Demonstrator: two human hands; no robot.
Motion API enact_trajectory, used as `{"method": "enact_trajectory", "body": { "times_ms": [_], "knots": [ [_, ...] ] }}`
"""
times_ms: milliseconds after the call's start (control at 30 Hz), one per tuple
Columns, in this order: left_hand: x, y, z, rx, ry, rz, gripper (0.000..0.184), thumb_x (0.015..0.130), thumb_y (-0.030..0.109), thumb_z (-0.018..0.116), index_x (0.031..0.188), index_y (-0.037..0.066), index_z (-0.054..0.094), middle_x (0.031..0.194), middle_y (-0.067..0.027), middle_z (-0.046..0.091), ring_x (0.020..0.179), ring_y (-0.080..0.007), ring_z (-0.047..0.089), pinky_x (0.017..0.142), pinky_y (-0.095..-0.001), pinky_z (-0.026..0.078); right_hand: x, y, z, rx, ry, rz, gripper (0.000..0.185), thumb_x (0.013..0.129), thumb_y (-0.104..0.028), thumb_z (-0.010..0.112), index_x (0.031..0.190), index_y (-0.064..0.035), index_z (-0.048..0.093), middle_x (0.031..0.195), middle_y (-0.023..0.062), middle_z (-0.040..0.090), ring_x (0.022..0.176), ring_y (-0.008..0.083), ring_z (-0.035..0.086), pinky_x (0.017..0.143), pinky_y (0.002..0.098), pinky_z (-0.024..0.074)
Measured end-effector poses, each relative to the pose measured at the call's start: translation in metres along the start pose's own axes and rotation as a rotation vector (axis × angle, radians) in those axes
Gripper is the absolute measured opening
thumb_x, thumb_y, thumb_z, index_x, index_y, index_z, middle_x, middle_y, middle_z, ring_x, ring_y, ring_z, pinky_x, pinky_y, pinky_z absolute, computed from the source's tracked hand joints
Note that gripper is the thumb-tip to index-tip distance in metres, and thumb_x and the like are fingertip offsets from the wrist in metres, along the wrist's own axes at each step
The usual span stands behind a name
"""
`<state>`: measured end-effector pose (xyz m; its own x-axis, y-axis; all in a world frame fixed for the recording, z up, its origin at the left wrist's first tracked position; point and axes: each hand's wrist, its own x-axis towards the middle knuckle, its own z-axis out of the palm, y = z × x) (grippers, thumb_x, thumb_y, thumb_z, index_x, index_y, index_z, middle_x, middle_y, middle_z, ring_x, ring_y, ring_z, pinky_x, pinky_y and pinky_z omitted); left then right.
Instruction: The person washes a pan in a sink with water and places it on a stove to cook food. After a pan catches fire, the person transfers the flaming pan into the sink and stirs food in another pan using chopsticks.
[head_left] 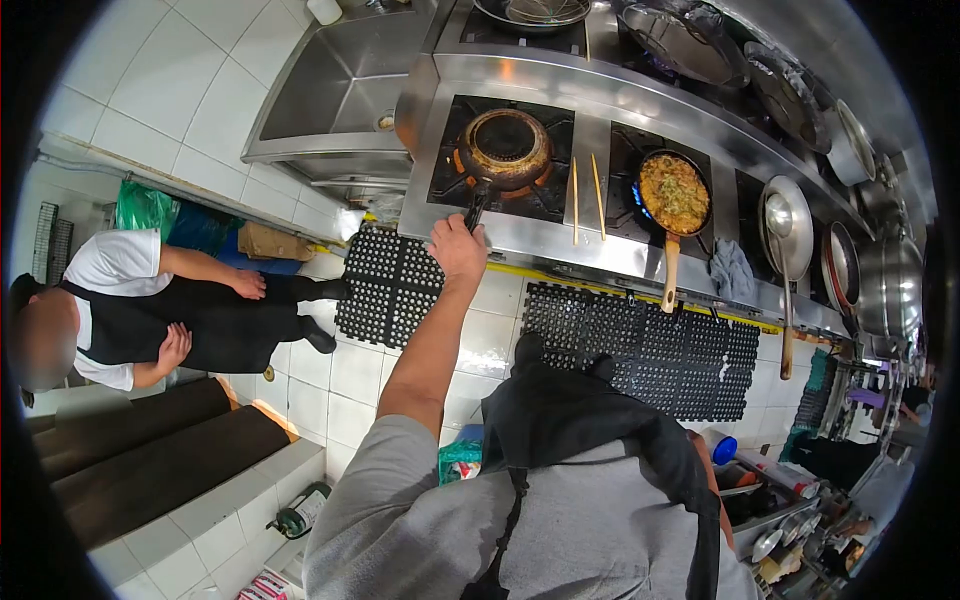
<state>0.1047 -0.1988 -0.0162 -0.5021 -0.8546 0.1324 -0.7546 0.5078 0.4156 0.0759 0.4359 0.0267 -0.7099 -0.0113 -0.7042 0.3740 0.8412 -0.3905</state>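
My left hand (pixel 457 248) is wrapped round the dark handle of a round, scorched pan (pixel 506 148) on the left burner. The pan's top looks like the dark underside of another pan turned over it; whatever is inside is hidden. Orange flame shows around its base. To the right, a frying pan (pixel 671 236) with a wooden handle sits over blue flame, holding a browned, omelette-like food (pixel 675 194) with green bits on top. Two long chopsticks (pixel 599 197) lie on the steel between the burners. Only part of my right arm (pixel 712 490) shows; the hand is out of sight.
At left stands another person (pixel 190 310) in a dark apron, beside the sink (pixel 345 90). A grey cloth (pixel 733 272), a long ladle (pixel 784 270) and more pans line the stove's right side. Black rubber mats (pixel 640 350) cover the tiled floor.
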Motion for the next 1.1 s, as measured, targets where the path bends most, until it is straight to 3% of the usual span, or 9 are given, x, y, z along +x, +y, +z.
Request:
{"method": "enact_trajectory", "body": {
  "times_ms": [100, 233, 333, 400, 533, 633, 733, 800, 1100],
  "knots": [
    [0.002, 0.0, -0.007, -0.013, -0.031, -0.024, 0.048, 0.082, 0.032, 0.071, 0.119, 0.007, 0.053, 0.116, -0.0161, 0.052, 0.111, -0.0367, 0.05, 0.091, -0.0521, 0.04, -0.002, -0.011, -0.001, -0.093, 0.005, -0.071, 0.023, 0.085, -0.02, 0.059, 0.091, 0.0007, 0.069, 0.086, 0.0087, 0.071, 0.079, 0.0182, 0.064, 0.074, 0.0318, 0.0484],
    [-0.02, -0.031, -0.008, -0.303, 0.301, 0.078, 0.041, 0.084, 0.019, 0.069, 0.117, 0.002, 0.052, 0.111, -0.0166, 0.054, 0.11, -0.0345, 0.05, 0.087, -0.0425, 0.044, 0.02, 0.014, 0.003, 0.08, -0.001, -0.133, 0.022, 0.085, -0.017, 0.06, 0.093, 0.0016, 0.068, 0.086, 0.009, 0.07, 0.08, 0.0187, 0.065, 0.076, 0.0321, 0.0492],
    [-0.068, -0.058, 0.025, -0.489, 0.398, -0.149, 0.032, 0.084, 0.01, 0.068, 0.11, -0.002, 0.054, 0.104, -0.0153, 0.057, 0.1, -0.0277, 0.053, 0.081, -0.0363, 0.046, -0.031, -0.049, -0.003, 0.124, 0.024, -0.178, 0.018, 0.084, -0.015, 0.06, 0.089, 0.0008, 0.066, 0.084, 0.008, 0.069, 0.08, 0.0191, 0.065, 0.076, 0.032, 0.0491],
    [-0.09, -0.073, 0.06, -0.621, 0.185, -0.394, 0.03, 0.083, 0.013, 0.067, 0.105, -0.003, 0.055, 0.099, -0.0167, 0.058, 0.095, -0.0292, 0.056, 0.087, -0.0394, 0.046, -0.027, -0.037, 0.0, 0.133, -0.008, -0.163, 0.016, 0.085, -0.015, 0.059, 0.088, -0.0009, 0.065, 0.083, 0.0072, 0.068, 0.078, 0.0192, 0.065, 0.073, 0.0322, 0.0498],
    [-0.103, -0.105, 0.155, -0.62, -0.247, -0.384, 0.048, 0.079, 0.014, 0.074, 0.118, -0.005, 0.052, 0.105, -0.019, 0.06, 0.088, -0.0251, 0.059, 0.081, -0.0356, 0.049, 0.0, 0.009, 0.006, 0.144, -0.155, 0.025, 0.016, 0.09, -0.021, 0.056, 0.093, -0.006, 0.063, 0.079, 0.0059, 0.064, 0.067, 0.0182, 0.065, 0.058, 0.0322, 0.0509],
    [-0.089, -0.099, 0.188, -0.765, -0.34, -0.6, 0.061, 0.079, 0.016, 0.077, 0.127, 0.0, 0.043, 0.094, -0.006, 0.053, 0.064, -0.0147, 0.053, 0.059, -0.0309, 0.047, 0.039, 0.101, 0.021, -0.065, -0.258, -0.355, 0.019, 0.094, -0.026, 0.053, 0.098, -0.009, 0.061, 0.079, 0.0049, 0.063, 0.062, 0.017, 0.065, 0.047, 0.0308, 0.0484],
    [-0.061, -0.048, 0.13, -0.796, -0.465, -0.686, 0.077, 0.081, 0.021, 0.076, 0.14, 0.003, 0.03, 0.101, -0.006, 0.055, 0.068, -0.0138, 0.053, 0.066, -0.0333, 0.048, 0.008, 0.082, 0.039, 0.308, -0.248, 0.322, 0.022, 0.096, -0.03, 0.049, 0.097, -0.0104, 0.059, 0.084, 0.0037, 0.064, 0.065, 0.0165, 0.067, 0.049, 0.0298, 0.0471],
    [-0.047, -0.035, 0.113, -0.82, -0.577, -0.747, 0.08, 0.081, 0.023, 0.077, 0.142, 0.003, 0.029, 0.108, -0.0054, 0.057, 0.072, -0.0139, 0.055, 0.073, -0.0366, 0.047, 0.002, 0.085, 0.055, 0.431, -0.198, 0.443, 0.017, 0.097, -0.029, 0.053, 0.094, -0.0144, 0.06, 0.081, 0.0002, 0.062, 0.05, 0.0103, 0.056, 0.044, 0.0221, 0.0423],
    [-0.03, -0.041, 0.126, -0.683, -0.61, -0.697, 0.028, 0.092, 0.026, 0.061, 0.117, 0.015, 0.058, 0.111, -0.0002, 0.063, 0.086, -0.0186, 0.064, 0.08, -0.0386, 0.049, -0.023, 0.114, 0.096, 0.515, -0.284, 0.518, 0.015, 0.097, -0.025, 0.05, 0.1, -0.0145, 0.06, 0.085, -0.0012, 0.059, 0.065, 0.0105, 0.061, 0.053, 0.0225, 0.0451]
  ]
}}
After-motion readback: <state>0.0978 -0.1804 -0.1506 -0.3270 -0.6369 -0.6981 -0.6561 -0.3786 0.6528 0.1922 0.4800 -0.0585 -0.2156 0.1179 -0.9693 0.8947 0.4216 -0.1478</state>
